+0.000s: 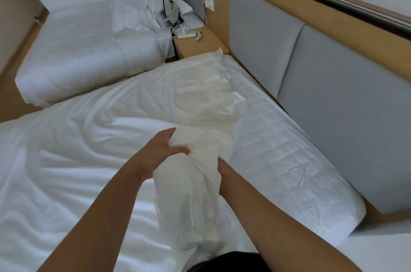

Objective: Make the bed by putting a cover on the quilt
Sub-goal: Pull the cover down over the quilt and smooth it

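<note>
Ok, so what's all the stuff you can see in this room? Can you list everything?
cover: one, cream-white, bunched up in a long heap on the near bed
quilt: one, white, rumpled across the near bed under the cover
mattress: one, white with stitched squares, bare strip beside the headboard
headboard pads: three, grey, on the wall behind the beds
bedside table: one, light wood, between the two beds
gadgets: a few, white, with cables, on the bedside table
far bed: one, white, back left
linen pile: one, white, on the far bed
left hand: one, grips the cover
right hand: one, holds the cover, fingers mostly hidden in the cloth
</note>
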A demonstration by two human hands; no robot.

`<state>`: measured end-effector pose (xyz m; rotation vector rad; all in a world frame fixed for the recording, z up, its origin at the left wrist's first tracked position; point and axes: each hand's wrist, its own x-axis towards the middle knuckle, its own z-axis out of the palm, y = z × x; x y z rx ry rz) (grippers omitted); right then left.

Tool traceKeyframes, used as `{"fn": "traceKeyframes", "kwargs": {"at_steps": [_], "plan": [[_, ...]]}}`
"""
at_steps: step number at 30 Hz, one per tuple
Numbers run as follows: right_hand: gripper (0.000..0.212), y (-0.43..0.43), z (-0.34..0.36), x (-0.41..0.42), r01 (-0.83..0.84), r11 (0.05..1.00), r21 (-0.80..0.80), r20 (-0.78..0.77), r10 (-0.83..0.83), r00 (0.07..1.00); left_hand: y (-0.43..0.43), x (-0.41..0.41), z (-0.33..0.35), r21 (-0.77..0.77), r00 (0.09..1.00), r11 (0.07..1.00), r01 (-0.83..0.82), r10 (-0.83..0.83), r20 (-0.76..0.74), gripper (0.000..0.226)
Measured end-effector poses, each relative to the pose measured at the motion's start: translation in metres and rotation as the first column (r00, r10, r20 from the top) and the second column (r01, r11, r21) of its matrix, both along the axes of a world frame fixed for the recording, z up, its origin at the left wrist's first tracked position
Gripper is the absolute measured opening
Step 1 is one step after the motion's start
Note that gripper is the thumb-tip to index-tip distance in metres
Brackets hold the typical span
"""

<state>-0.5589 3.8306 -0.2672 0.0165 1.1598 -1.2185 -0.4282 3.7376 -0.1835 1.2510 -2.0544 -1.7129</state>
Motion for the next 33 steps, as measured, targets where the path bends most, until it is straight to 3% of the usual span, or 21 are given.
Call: {"fn": "traceKeyframes", "kwargs": {"at_steps": [3, 5, 9, 12, 14, 16, 17, 19, 21, 22, 24, 26, 29, 31, 33], "plan": [[0.018, -0.007, -0.001, 0.004, -0.07, 0.995, -0.073, 0.059, 0.074, 0.995, -0.006, 0.014, 0.003, 0.024, 0.991, 0.99, -0.136, 0.136, -0.007, 0.028], [0.019, -0.006, -0.018, 0.005, -0.126, 0.99, -0.058, 0.001, 0.127, 0.992, -0.011, 0.024, 0.004, 0.04, 0.978, 0.977, -0.209, 0.209, 0.004, 0.028], [0.013, 0.012, -0.043, -0.001, -0.144, 0.978, 0.152, -0.256, 0.18, 0.95, -0.019, 0.041, 0.007, 0.081, 0.95, 0.947, -0.31, 0.311, 0.005, 0.031], [0.017, 0.04, -0.088, -0.002, -0.179, 0.893, 0.413, -0.433, 0.366, 0.824, -0.023, 0.049, 0.015, 0.067, 0.931, 0.932, -0.357, 0.361, -0.053, 0.02], [0.017, 0.056, -0.107, 0.004, -0.243, 0.803, 0.545, -0.366, 0.488, 0.792, -0.017, 0.051, 0.018, 0.038, 0.94, 0.942, -0.333, 0.335, -0.059, 0.016], [0.012, 0.056, -0.116, 0.009, -0.304, 0.767, 0.565, -0.366, 0.563, 0.741, -0.006, 0.051, 0.019, 0.025, 0.961, 0.961, -0.274, 0.275, -0.034, 0.026], [0.006, 0.051, -0.108, 0.01, -0.275, 0.781, 0.56, -0.448, 0.565, 0.693, -0.001, 0.05, 0.02, 0.024, 0.968, 0.968, -0.249, 0.25, -0.031, 0.033], [0.032, 0.038, -0.084, 0.009, -0.054, 0.89, 0.453, -0.717, 0.4, 0.571, 0.009, 0.047, 0.02, 0.013, 0.978, 0.98, -0.199, 0.2, -0.057, 0.04], [0.057, 0.026, -0.039, 0.006, 0.138, 0.964, 0.228, -0.778, 0.095, 0.621, 0.019, 0.044, 0.018, -0.055, 0.989, 0.988, -0.142, 0.14, -0.049, 0.037], [0.068, 0.02, -0.015, 0.004, 0.126, 0.982, 0.144, -0.691, 0.009, 0.722, 0.024, 0.042, 0.017, -0.098, 0.994, 0.99, -0.106, 0.104, -0.027, 0.038], [0.074, 0.008, 0.021, 0.004, -0.036, 0.993, 0.116, -0.444, 0.084, 0.892, 0.033, 0.036, 0.013, -0.186, 1.0, 0.982, -0.006, 0.011, 0.029, 0.041], [0.055, 0.0, 0.034, 0.008, -0.164, 0.977, 0.139, -0.313, 0.201, 0.928, 0.044, 0.025, 0.006, -0.266, 0.993, 0.96, 0.086, -0.062, 0.097, 0.042], [0.026, -0.002, 0.019, 0.017, -0.093, 0.987, 0.131, -0.309, 0.13, 0.942, 0.063, 0.013, -0.001, -0.324, 0.952, 0.916, 0.237, -0.152, 0.265, 0.04], [0.028, 0.003, 0.01, 0.014, -0.112, 0.985, 0.13, -0.426, 0.157, 0.891, 0.063, 0.013, -0.001, -0.165, 0.948, 0.955, 0.246, -0.201, 0.247, 0.036], [0.036, 0.011, 0.009, 0.007, -0.124, 0.987, 0.104, -0.527, 0.16, 0.835, 0.051, 0.015, 0.001, 0.115, 0.995, 0.989, 0.088, -0.092, 0.031, 0.03]]}}
